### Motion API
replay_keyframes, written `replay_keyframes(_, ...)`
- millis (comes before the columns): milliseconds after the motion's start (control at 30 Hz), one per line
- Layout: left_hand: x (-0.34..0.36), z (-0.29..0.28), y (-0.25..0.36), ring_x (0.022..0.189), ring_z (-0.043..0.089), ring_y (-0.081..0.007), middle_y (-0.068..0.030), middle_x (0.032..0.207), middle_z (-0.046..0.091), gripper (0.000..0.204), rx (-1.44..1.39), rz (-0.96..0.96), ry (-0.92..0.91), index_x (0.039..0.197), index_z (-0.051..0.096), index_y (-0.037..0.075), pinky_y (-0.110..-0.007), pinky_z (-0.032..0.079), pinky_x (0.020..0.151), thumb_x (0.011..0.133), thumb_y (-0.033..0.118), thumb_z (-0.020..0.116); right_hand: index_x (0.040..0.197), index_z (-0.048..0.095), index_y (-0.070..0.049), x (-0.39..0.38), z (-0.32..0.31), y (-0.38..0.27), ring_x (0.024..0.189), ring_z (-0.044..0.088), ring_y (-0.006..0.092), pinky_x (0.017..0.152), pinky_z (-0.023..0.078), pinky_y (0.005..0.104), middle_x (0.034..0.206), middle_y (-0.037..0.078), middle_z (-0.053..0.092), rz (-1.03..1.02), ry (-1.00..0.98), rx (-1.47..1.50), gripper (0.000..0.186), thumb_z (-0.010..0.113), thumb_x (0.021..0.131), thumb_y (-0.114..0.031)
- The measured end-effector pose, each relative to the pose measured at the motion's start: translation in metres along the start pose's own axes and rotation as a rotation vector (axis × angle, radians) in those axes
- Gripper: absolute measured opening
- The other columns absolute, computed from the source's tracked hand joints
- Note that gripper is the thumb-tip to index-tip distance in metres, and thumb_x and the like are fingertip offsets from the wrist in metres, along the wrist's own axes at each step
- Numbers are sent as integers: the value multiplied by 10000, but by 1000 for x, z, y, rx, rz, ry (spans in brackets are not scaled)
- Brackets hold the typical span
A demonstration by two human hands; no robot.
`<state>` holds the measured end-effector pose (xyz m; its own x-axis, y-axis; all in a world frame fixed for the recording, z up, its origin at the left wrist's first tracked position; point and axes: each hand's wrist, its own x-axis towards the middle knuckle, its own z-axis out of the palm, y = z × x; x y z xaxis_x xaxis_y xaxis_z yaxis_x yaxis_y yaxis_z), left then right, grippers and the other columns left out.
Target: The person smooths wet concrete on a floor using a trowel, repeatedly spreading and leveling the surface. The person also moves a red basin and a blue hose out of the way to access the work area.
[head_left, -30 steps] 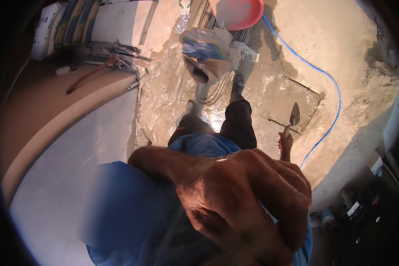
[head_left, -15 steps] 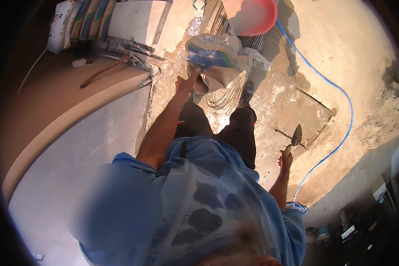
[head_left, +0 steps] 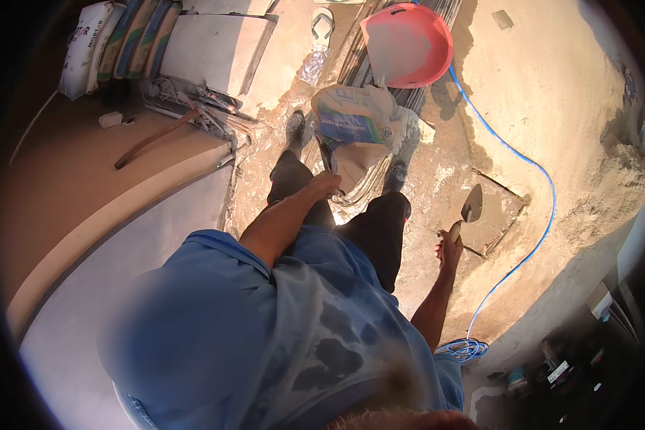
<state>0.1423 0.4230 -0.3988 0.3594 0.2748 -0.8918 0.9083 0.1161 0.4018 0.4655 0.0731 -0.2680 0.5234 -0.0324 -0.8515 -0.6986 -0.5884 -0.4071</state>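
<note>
My left hand point(head_left: 325, 185) is closed on the lower edge of a crumpled, opened paper cement bag point(head_left: 358, 125), white with blue and green print, between my booted feet. My right hand point(head_left: 447, 247) grips the wooden handle of a pointed trowel point(head_left: 471, 203), its blade raised over a wet floor patch beside a square cover outline. Under the bag lie long grey strips point(head_left: 362, 190), their material unclear.
A red pan point(head_left: 426, 46) is ahead, beside flip-flops point(head_left: 322, 29). A blue hose point(head_left: 552, 204) curves down the right. Stacked sacks point(head_left: 107, 46), debris and a wooden handle point(head_left: 154, 138) lie left, near a curved step edge point(head_left: 172, 154).
My left hand has come down from near my face to the bag and drawn back toward me with it. My right hand still holds the trowel.
</note>
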Motion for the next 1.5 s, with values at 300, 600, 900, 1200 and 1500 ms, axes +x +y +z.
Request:
replay_keyframes(300,-57,-62,52,986,719,-376,-255,1107,696,474,164,49,-256,1096,709,2,-469,585,871,1052,365,407,1173,546,-83,-40,290,8,671,653,210,551,567,373,820,64,606,370,-237,214,434,745,942,-391)
replay_keyframes(600,-41,-67,27,953,734,-349,-163,1016,751,641,332,4,-122,1085,749,62,-477,569,824,926,647,540,1345,589,-26,28,385,128,1040,647,220,886,522,342,1168,91,655,357,-616,321,480,639,989,-343)
replay_keyframes(900,34,-147,117,1151,691,-316,-191,1270,683,1024,258,-240,195,1319,621,16,-444,537,973,764,875,567,1341,582,-22,5,383,102,1008,631,223,853,518,373,1139,84,638,450,-357,333,535,754,900,-271)
replay_keyframes(1200,65,-161,81,1123,700,-341,-209,1179,731,569,334,-73,16,1129,746,2,-487,546,934,881,489,589,1268,626,-1,41,355,127,899,673,240,798,529,376,1008,94,684,388,-449,127,468,674,929,-320)
replay_keyframes(1500,70,-145,63,1116,685,-381,-267,1164,711,617,-397,51,99,1198,681,-69,-454,513,962,890,465,649,1378,561,23,-32,366,32,1041,591,214,883,477,364,1204,100,611,321,-198,-182,654,648,975,-485)
